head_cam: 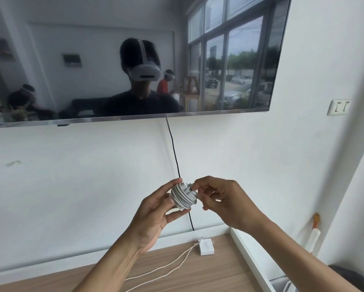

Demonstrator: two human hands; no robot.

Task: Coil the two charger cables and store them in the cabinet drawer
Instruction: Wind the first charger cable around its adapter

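— Nearest item? 
— Loose cream cable (166, 268) and white charger (206, 247) lying on the table (208, 275).
— Hands?
— Left hand (153, 216) grips the coiled grey cable (183, 196), raised before the wall; right hand (221, 199) pinches its end.

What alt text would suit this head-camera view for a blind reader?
Two hands hold a coiled grey charger cable in front of a white wall: left hand grips the bundle, right hand pinches its end. Below, a second white charger lies uncoiled on a wooden cabinet top.
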